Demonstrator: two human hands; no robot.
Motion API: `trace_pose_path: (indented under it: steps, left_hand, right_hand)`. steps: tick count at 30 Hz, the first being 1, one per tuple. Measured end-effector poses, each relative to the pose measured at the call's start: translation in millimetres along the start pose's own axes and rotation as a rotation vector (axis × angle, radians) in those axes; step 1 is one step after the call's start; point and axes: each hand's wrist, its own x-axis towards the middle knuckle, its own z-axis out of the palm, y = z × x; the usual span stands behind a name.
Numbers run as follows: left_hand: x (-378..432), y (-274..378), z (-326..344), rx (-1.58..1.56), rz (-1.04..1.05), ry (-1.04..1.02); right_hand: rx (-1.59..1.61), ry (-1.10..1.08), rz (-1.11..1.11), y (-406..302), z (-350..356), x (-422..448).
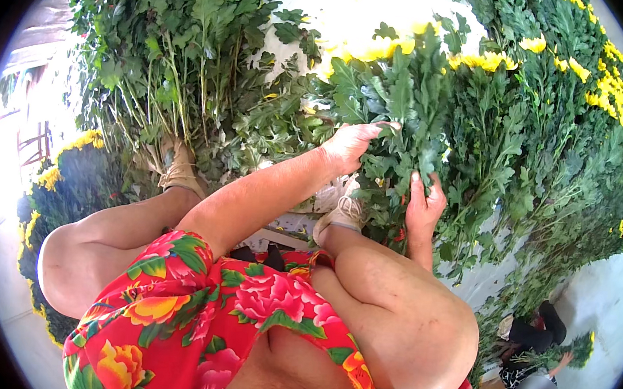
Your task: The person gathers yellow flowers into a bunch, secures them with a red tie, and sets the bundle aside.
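A leafy bunch of yellow chrysanthemums point(406, 100) lies before me, its flower heads pointing away. My left hand point(351, 145) grips it from the left side, with the fingertips partly lost among the leaves. Lower down on the right, my right hand point(426, 203) has its thumb raised along the leaves and its other fingers curled round the stems, partly hidden. Small red ties show near the stem ends. Just right of this bunch, more chrysanthemums point(487, 120) lie side by side.
A tall heap of cut stems point(179, 58) stands at the upper left, and loose leaves point(274, 115) cover the ground beside it. More yellow-flowered bunches point(62, 219) lie by my left knee. At lower right, another person point(536, 371) sits with a bunch of chrysanthemums point(565, 351).
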Motion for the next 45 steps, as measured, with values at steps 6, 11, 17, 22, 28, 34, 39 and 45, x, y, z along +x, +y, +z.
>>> trace_pose_path:
  steps: [6, 11, 17, 22, 28, 34, 39, 45]
  left_hand:
    - [4, 24, 29, 0.082, 0.010, 0.423]
    - [12, 21, 31, 0.128, 0.023, 0.519]
    - [19, 21, 18, 0.085, 0.065, 0.370]
    - [-2, 29, 30, 0.022, 0.081, 0.239]
    - [-12, 37, 39, -0.111, 0.068, 0.074]
    - [-6, 39, 5, 0.093, -0.113, -0.038]
    - [-12, 48, 14, 0.133, -0.086, 0.228]
    - [0, 57, -18, 0.022, -0.057, 0.303]
  right_hand:
    - [0.112, 0.163, -0.182, 17, -12, -4]
    - [0.044, 0.037, -0.135, 39, 6, -11]
    - [0.220, 0.021, -0.079, 27, 18, -20]
    - [0.284, 0.154, -0.041, 7, 20, -16]
    - [0.024, 0.087, -0.208, 12, 30, -29]
    - [0.019, 0.017, -0.324, 9, 36, -29]
    - [-0.047, -0.177, -0.197, -6, 36, -23]
    - [-0.425, 0.225, -0.285, 6, -8, 52]
